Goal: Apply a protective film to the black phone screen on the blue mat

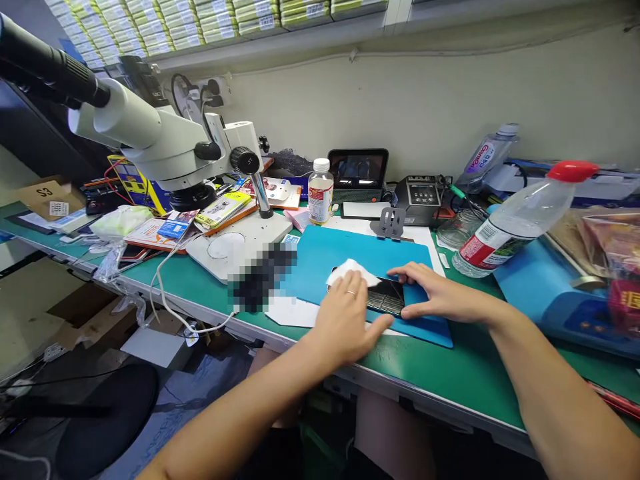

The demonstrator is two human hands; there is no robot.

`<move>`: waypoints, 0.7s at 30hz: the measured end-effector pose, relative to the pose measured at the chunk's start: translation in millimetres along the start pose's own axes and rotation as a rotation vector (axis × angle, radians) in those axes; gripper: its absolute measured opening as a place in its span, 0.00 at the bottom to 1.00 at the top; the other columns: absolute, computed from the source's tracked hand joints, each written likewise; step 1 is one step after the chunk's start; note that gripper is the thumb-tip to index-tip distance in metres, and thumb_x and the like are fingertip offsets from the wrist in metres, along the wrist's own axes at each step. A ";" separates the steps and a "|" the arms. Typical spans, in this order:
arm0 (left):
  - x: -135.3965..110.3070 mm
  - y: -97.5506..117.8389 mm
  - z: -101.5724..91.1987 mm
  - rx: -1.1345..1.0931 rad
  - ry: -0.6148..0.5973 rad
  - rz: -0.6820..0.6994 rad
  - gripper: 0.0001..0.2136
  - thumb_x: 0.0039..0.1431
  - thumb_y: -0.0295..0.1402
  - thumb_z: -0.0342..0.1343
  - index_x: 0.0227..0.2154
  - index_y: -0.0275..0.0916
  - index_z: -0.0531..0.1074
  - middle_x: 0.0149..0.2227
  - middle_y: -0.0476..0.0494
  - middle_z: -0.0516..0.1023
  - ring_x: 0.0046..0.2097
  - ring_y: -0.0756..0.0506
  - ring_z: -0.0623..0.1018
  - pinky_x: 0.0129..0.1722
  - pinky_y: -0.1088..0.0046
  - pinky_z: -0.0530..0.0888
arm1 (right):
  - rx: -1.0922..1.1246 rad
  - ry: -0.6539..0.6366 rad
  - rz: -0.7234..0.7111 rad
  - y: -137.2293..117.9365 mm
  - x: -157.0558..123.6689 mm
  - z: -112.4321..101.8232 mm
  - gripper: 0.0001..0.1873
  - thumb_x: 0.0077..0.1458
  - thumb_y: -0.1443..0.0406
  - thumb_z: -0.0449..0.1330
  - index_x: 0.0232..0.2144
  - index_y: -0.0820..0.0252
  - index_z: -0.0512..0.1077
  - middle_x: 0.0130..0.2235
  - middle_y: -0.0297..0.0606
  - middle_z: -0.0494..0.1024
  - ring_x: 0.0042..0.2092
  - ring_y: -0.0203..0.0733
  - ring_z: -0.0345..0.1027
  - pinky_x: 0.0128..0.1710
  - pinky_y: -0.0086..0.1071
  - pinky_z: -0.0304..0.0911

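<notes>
1. left hand (pixel 350 313): laid flat, palm down, fingers straight and close together, gripping nothing; pressing with the fingertips on a white wipe (pixel 351 270); a ring on one finger.
2. white wipe: crumpled, lying under and just beyond the left fingertips, on the left end of a dark phone (pixel 386 295).
3. right hand (pixel 431 293): spread wide, palm down, forefinger at the far edge and thumb at the near edge of the phone's right end, bracing it between them.
4. phone: lying flat between the two hands, touching both, glass side up, with thin cracks or lines visible across the glass.
5. blue mat (pixel 345 257): beneath both hands and the phone, stretching away beyond the fingertips; resting on the green tabletop (pixel 450 377), which passes under both forearms.
6. beyond the left hand and to its left: a white microscope (pixel 150 133), its round base plate on the tabletop near the mat's edge.
7. straight beyond the left hand, well apart: a small bottle (pixel 321 190) with a white cap, upright; beside it a small screen (pixel 358 168).
8. beyond the right hand: a metal stand (pixel 391 223) at the far edge of the mat.
9. to the right of the right hand: a clear water bottle (pixel 520 220) with a red cap, tilted, leaning on clutter.
</notes>
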State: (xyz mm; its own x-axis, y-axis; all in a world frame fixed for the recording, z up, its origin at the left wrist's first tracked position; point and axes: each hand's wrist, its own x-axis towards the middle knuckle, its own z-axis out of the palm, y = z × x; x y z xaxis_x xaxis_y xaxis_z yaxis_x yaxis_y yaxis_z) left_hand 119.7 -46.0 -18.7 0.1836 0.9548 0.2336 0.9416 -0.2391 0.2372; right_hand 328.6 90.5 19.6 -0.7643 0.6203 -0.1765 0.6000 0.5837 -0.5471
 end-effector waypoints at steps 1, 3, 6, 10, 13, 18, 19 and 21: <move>3.7 15.1 4.1 -0.023 -0.003 0.027 0.38 0.69 0.54 0.40 0.65 0.21 0.57 0.68 0.24 0.58 0.70 0.32 0.56 0.68 0.55 0.57 | 0.014 0.000 -0.002 1.6 -0.2 0.2 0.45 0.42 0.39 0.67 0.59 0.51 0.66 0.48 0.44 0.72 0.53 0.60 0.65 0.54 0.51 0.64; 10.4 44.4 10.8 -0.055 -0.015 0.073 0.38 0.69 0.53 0.40 0.64 0.19 0.58 0.67 0.23 0.59 0.70 0.31 0.58 0.68 0.55 0.57 | 0.071 0.001 -0.007 7.3 -0.2 1.6 0.46 0.43 0.38 0.66 0.60 0.50 0.64 0.51 0.44 0.71 0.54 0.60 0.65 0.55 0.50 0.63; 15.8 69.2 14.4 -0.066 -0.029 0.142 0.37 0.69 0.50 0.41 0.64 0.17 0.57 0.67 0.22 0.60 0.70 0.31 0.57 0.68 0.56 0.57 | 0.217 0.026 -0.020 17.4 1.3 5.3 0.51 0.45 0.29 0.55 0.61 0.52 0.61 0.51 0.46 0.71 0.51 0.59 0.66 0.51 0.50 0.65; 6.7 48.0 7.2 -0.075 -0.042 0.132 0.37 0.70 0.52 0.39 0.65 0.18 0.57 0.67 0.22 0.59 0.69 0.33 0.59 0.68 0.59 0.59 | 0.266 0.093 -0.039 18.2 4.1 8.4 0.56 0.43 0.24 0.41 0.58 0.55 0.64 0.45 0.46 0.73 0.44 0.57 0.67 0.46 0.48 0.66; -13.7 9.4 -4.6 -0.020 -0.031 0.046 0.33 0.71 0.47 0.39 0.65 0.21 0.57 0.69 0.24 0.56 0.70 0.35 0.58 0.68 0.57 0.59 | 0.225 0.112 -0.032 10.8 4.3 7.2 0.54 0.45 0.25 0.41 0.57 0.54 0.66 0.44 0.45 0.74 0.43 0.56 0.68 0.45 0.47 0.66; -39.2 -17.5 -16.4 0.067 -0.029 -0.063 0.28 0.70 0.35 0.40 0.66 0.21 0.55 0.69 0.26 0.54 0.71 0.35 0.56 0.68 0.55 0.60 | 0.180 0.111 -0.015 12.8 6.5 7.5 0.52 0.47 0.26 0.42 0.58 0.52 0.67 0.43 0.45 0.75 0.41 0.56 0.69 0.42 0.47 0.67; -37.9 -12.7 -14.8 0.068 -0.027 -0.057 0.28 0.69 0.35 0.40 0.66 0.20 0.55 0.69 0.25 0.54 0.71 0.35 0.56 0.68 0.55 0.59 | 0.185 0.126 -0.026 16.3 7.8 8.8 0.52 0.47 0.26 0.42 0.57 0.52 0.68 0.43 0.45 0.75 0.42 0.56 0.69 0.43 0.47 0.67; -27.7 3.4 -7.6 0.043 -0.028 -0.024 0.30 0.67 0.36 0.42 0.65 0.18 0.56 0.69 0.23 0.55 0.71 0.33 0.56 0.69 0.56 0.58 | 0.219 0.166 -0.060 23.9 11.1 12.0 0.51 0.47 0.26 0.41 0.55 0.53 0.70 0.42 0.45 0.76 0.43 0.57 0.69 0.46 0.48 0.65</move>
State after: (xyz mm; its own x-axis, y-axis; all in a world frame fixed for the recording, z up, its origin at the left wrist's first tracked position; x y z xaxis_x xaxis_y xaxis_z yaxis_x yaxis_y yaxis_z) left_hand 115.7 -74.6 -17.1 0.1681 0.9648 0.2022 0.9569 -0.2090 0.2016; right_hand 331.6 105.0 -5.2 -0.7369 0.6759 -0.0117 0.4756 0.5060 -0.7195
